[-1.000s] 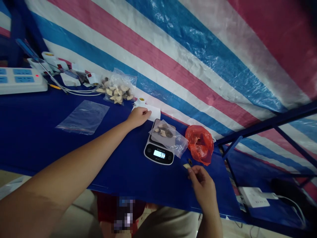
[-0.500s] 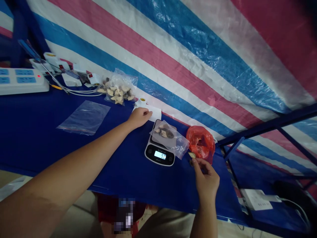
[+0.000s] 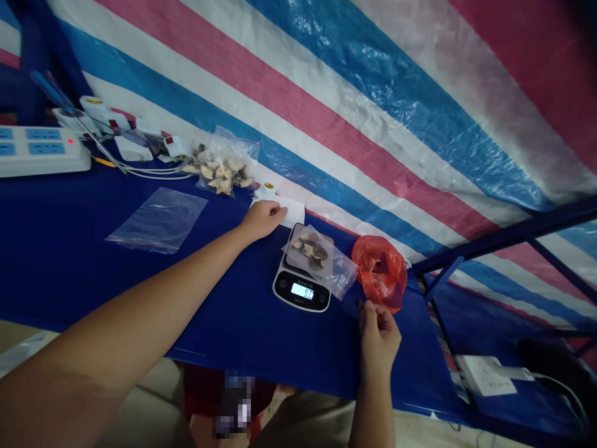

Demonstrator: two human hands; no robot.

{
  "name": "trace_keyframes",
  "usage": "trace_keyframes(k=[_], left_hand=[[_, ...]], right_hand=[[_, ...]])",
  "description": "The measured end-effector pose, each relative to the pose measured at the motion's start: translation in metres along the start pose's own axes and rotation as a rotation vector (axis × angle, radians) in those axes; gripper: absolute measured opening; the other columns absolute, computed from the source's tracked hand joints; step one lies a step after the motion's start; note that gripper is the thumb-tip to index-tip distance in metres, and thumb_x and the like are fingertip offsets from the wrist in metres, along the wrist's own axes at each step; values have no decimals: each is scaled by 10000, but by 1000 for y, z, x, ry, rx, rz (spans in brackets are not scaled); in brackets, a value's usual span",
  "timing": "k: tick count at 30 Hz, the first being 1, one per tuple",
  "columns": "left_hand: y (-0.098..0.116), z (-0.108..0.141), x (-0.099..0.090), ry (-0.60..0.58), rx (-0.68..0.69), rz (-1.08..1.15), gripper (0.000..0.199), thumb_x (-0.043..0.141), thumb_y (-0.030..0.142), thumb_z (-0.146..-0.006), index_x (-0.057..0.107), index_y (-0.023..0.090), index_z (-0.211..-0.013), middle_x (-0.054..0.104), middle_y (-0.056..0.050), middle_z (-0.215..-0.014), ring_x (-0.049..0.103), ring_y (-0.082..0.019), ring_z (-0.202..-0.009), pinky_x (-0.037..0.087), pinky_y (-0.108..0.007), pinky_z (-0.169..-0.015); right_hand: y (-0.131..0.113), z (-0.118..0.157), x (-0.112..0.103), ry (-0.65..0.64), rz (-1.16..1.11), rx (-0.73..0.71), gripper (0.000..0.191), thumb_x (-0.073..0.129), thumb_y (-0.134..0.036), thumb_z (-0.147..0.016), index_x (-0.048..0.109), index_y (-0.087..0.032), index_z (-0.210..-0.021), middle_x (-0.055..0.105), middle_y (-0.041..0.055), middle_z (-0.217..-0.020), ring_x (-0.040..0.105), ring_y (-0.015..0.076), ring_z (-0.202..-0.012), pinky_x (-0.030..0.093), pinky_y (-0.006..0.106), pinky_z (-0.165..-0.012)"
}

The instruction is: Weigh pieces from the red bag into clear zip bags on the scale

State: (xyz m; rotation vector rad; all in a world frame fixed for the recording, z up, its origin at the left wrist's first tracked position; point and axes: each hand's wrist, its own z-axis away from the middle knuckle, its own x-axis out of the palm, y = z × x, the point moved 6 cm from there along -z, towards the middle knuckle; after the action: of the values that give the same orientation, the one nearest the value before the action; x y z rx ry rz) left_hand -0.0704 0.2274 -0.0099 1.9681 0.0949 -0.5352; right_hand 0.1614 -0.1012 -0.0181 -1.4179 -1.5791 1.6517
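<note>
My right hand (image 3: pixel 380 333) is closed in a pinch just in front of the red plastic bag (image 3: pixel 372 287). A small brown bit, seemingly a piece of dried mushroom (image 3: pixel 361 305), sticks out at its fingertips, mostly hidden. Left of it stands a kitchen scale (image 3: pixel 285 290) with a lit display reading about 93. On the scale's plate lies a clear zip bag (image 3: pixel 342 274) with dried mushroom pieces (image 3: pixel 311 250) showing on or in it; which, I cannot tell. Behind the scale, my left hand (image 3: pixel 263 219), fingers curled, rests against a white sheet or packet (image 3: pixel 293 211).
A flat zip bag (image 3: pixel 158 219) lies on the blue table (image 3: pixel 224 286). A filled bag of mushroom pieces (image 3: pixel 222 168) stands by the striped tarp (image 3: pixel 298 112). At left are a power strip (image 3: pixel 41 158), plugs and cables; a screwdriver-like tool (image 3: pixel 100 143) leans there. Blue frame bars rise at right.
My right hand has shifted slightly left and turned; the pale piece seen at its fingertips is now mostly hidden. The pieces on the scale look differently arranged. My left hand stays put.
</note>
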Motion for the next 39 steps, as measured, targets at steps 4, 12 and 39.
trace_keyframes(k=[4,12,39], left_hand=[[5,3,-8,114,7,88,354,628,417,-827,459,199,-604,424,46,-560,391,-108,-568,299,-289,-587],[12,5,-18,287,71,69,594,700,423,-767,193,218,-535,183,61,-529,210,-85,-521,180,-306,-544],[11,2,-2,92,56,-24,462,562,242,-762,193,219,-485,187,46,-474,236,-99,-491,198,-317,-559]], right_hand=[[10,7,-12,222,-68,74,626,800,-446,-733,224,-269,-567,221,-103,-495,222,73,-458,215,249,-410],[16,5,-11,254,-258,184,611,844,-348,-658,251,-269,-533,255,-106,-451,219,72,-432,181,258,-389],[4,2,-1,39,171,-33,554,679,-506,-821,253,-263,-564,239,-82,-525,249,100,-519,253,264,-498]])
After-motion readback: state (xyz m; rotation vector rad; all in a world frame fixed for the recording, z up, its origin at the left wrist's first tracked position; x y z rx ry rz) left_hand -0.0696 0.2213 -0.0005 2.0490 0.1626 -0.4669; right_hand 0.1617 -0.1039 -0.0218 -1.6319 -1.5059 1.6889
